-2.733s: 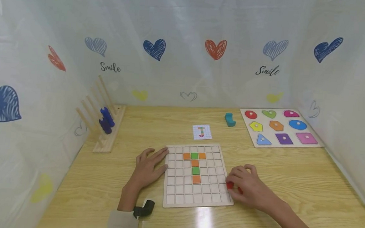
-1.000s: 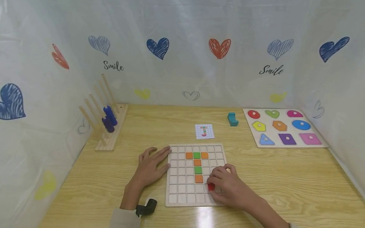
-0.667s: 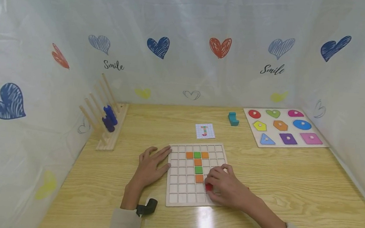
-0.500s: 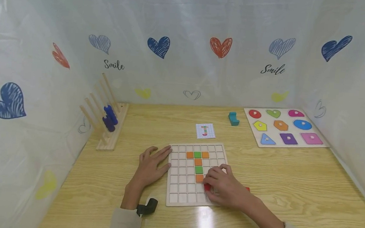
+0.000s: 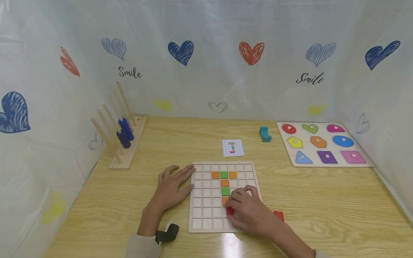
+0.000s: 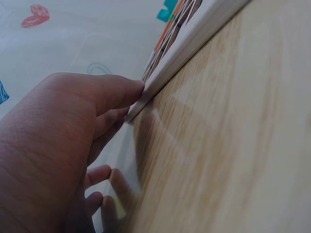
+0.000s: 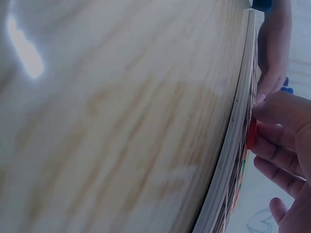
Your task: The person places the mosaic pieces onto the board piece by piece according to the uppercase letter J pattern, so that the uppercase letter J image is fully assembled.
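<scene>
My right hand (image 5: 250, 212) pinches a red tile (image 5: 229, 211) between thumb and fingers, low over the wooden grid board (image 5: 202, 213). The tile is just below the lowest orange tile (image 5: 224, 201), which the fingers partly cover. In the right wrist view the red tile (image 7: 251, 133) appears edge-on between the fingertips, close over the board. My left hand (image 5: 169, 193) has its fingers extended and touches the board's left edge. Orange and green tiles, such as the green tile (image 5: 224, 175), form a T in the grid. Another red tile (image 5: 278, 216) lies on the table right of the board, partly behind the right wrist.
A small card (image 5: 233, 147) printed with a coloured J lies behind the board. Farther back are a teal block (image 5: 265, 134) and a shape puzzle (image 5: 301, 153). A wooden peg stand (image 5: 132, 149) with blue pieces stands at left. Heart-printed sheeting surrounds the table.
My right hand has carried the red tile left from the board's right edge to below the lowest orange tile. The other red tile has come into fuller view. The left hand stays at the edge.
</scene>
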`<act>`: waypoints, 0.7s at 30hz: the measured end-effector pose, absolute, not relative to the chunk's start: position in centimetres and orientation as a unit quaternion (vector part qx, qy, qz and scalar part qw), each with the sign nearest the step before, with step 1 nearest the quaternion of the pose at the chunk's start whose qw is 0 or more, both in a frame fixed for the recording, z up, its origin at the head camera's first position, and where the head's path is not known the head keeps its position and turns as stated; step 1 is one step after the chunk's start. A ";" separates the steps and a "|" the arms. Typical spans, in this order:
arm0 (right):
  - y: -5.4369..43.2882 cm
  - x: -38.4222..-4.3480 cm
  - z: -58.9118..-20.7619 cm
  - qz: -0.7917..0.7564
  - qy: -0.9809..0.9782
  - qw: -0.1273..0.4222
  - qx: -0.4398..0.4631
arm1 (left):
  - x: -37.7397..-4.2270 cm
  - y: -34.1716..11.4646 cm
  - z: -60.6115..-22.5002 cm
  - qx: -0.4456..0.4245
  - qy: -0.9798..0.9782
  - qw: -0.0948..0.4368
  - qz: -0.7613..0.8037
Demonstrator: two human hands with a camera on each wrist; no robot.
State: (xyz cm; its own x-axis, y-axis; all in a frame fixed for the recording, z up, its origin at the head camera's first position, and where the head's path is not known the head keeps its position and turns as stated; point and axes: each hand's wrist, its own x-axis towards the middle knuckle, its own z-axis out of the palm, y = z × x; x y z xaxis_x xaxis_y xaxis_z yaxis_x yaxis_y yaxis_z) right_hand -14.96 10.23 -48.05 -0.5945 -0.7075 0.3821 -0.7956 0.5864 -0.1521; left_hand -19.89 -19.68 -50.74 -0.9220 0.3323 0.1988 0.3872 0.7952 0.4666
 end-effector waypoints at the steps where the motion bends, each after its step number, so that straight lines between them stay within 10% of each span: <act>1: 10.1 -15.0 -48.0 0.151 -0.880 0.144 0.427 | -19.9 -19.7 -50.7 -0.189 -0.946 0.050 -0.257; 21: 9.8 -14.8 -48.1 0.144 -0.883 0.142 0.423 | -20.0 -19.6 -50.6 -0.187 -0.946 0.048 -0.259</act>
